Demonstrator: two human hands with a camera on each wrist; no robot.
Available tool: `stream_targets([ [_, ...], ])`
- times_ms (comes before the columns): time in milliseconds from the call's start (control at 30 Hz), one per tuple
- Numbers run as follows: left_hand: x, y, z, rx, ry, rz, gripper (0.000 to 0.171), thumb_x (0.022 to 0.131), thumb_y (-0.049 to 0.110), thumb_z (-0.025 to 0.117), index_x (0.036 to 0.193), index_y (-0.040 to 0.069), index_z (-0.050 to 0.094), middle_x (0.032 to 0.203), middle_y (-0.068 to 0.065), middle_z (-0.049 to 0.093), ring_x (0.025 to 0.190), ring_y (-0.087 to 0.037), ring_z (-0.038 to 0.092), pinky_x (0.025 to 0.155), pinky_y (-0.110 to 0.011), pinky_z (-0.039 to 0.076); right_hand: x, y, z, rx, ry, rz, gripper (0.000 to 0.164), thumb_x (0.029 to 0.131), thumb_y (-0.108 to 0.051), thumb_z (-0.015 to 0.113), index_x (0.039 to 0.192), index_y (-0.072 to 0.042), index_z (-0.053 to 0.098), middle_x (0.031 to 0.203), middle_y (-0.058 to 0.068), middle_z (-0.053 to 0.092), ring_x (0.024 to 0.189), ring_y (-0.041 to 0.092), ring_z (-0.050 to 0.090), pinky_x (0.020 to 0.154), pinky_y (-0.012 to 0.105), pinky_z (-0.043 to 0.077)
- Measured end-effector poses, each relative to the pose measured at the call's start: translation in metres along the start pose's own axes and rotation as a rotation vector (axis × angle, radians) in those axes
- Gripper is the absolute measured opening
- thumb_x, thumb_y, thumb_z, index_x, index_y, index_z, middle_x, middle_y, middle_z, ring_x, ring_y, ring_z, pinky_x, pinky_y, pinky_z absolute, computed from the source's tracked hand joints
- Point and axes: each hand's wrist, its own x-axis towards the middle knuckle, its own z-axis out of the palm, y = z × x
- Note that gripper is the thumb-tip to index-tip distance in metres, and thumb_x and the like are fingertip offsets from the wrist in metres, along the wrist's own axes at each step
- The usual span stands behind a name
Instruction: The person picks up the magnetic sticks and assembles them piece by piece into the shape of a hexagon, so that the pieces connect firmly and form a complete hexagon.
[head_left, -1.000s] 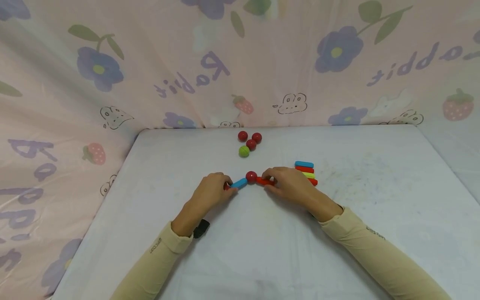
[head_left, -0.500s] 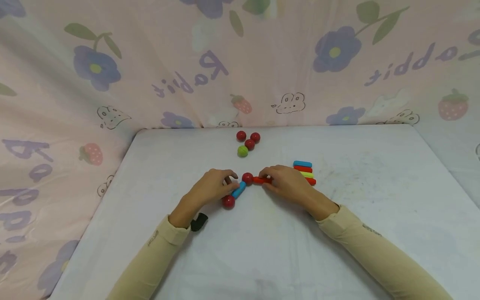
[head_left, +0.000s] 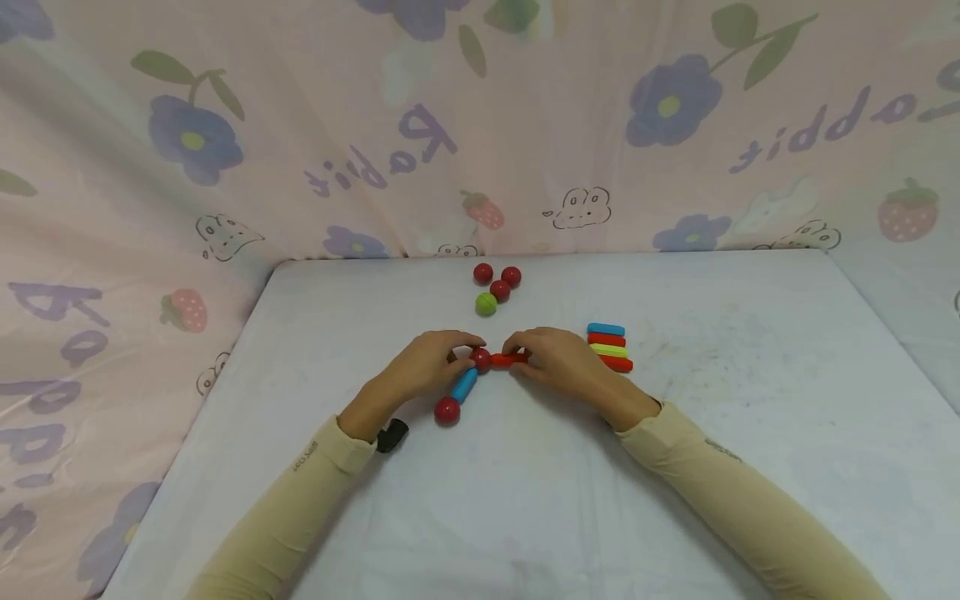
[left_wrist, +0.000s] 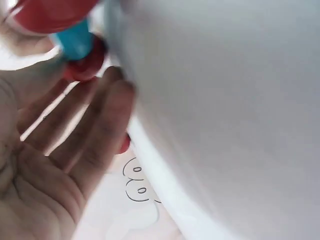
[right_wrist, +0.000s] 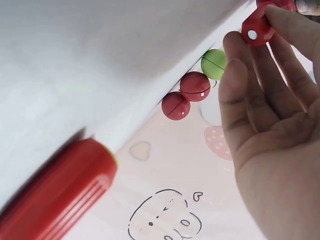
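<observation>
My left hand (head_left: 423, 367) holds a red ball (head_left: 481, 359) between thumb and fingers. A blue rod (head_left: 464, 385) runs from that ball down to a second red ball (head_left: 447, 411), which lies nearer me. From the other side, my right hand (head_left: 557, 363) pinches a red rod (head_left: 501, 360), its left end against the held ball. In the right wrist view a pale round spot marks the free end of this red rod (right_wrist: 257, 30). The left wrist view shows the blue rod (left_wrist: 75, 41) between the two balls, partly blurred.
Several rods lie stacked side by side right of my right hand: a blue rod (head_left: 606, 330), a yellow rod (head_left: 609, 351) and red ones. Farther back sit red balls (head_left: 500, 290) and a green ball (head_left: 486, 304). A patterned curtain (head_left: 480, 125) rises behind the white table (head_left: 750, 467).
My left hand has let go of the nearer ball and moved to the ball at the joint. The blue rod has swung toward me, and the joined pieces have shifted left with my right hand.
</observation>
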Motion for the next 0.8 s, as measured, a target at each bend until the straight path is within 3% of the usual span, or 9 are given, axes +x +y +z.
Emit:
stream_targets([
  [200, -0.001, -0.012, 0.002, 0.172, 0.046, 0.186, 0.037, 0.097, 0.027, 0.065, 0.133, 0.020, 0.062, 0.124, 0.002, 0.069, 0.097, -0.015, 0.062, 0.092, -0.035, 0.055, 0.005, -0.002, 0.001, 0.026, -0.012, -0.005, 0.025, 0.089, -0.023, 0.076, 0.113, -0.020, 0.070, 0.104, -0.003, 0.073, 0.094, 0.015, 0.066, 0.086, 0.033, 0.057],
  [333, -0.001, -0.015, 0.006, 0.258, 0.092, 0.255, 0.038, 0.097, 0.029, 0.065, 0.133, 0.018, 0.062, 0.126, 0.001, 0.068, 0.106, -0.015, 0.067, 0.096, -0.036, 0.055, 0.005, -0.002, 0.000, 0.019, -0.023, 0.000, 0.026, 0.089, -0.024, 0.076, 0.114, -0.020, 0.070, 0.106, -0.003, 0.074, 0.094, 0.015, 0.067, 0.087, 0.033, 0.057],
  [467, -0.002, -0.014, 0.012, 0.241, 0.143, 0.228, 0.039, 0.097, 0.031, 0.065, 0.133, 0.016, 0.062, 0.126, 0.000, 0.069, 0.111, -0.017, 0.067, 0.096, -0.038, 0.055, 0.006, -0.002, 0.000, 0.015, -0.024, 0.001, 0.027, 0.088, -0.025, 0.077, 0.114, -0.020, 0.070, 0.105, -0.003, 0.074, 0.094, 0.015, 0.067, 0.087, 0.034, 0.057],
  [633, -0.005, -0.012, 0.020, 0.204, 0.200, 0.145, 0.043, 0.093, 0.037, 0.069, 0.132, 0.017, 0.064, 0.120, 0.001, 0.071, 0.098, -0.016, 0.064, 0.085, -0.035, 0.057, 0.006, -0.002, 0.000, 0.014, -0.016, -0.005, 0.026, 0.088, -0.024, 0.077, 0.113, -0.019, 0.071, 0.104, -0.003, 0.074, 0.092, 0.014, 0.067, 0.087, 0.033, 0.057],
  [800, -0.008, -0.010, 0.024, 0.163, 0.244, 0.116, 0.042, 0.090, 0.034, 0.073, 0.127, 0.015, 0.067, 0.107, 0.000, 0.071, 0.085, -0.014, 0.058, 0.073, -0.030, 0.054, 0.008, -0.003, 0.003, 0.024, -0.017, -0.013, 0.025, 0.087, -0.022, 0.078, 0.111, -0.019, 0.071, 0.102, -0.003, 0.074, 0.091, 0.014, 0.067, 0.086, 0.033, 0.057],
])
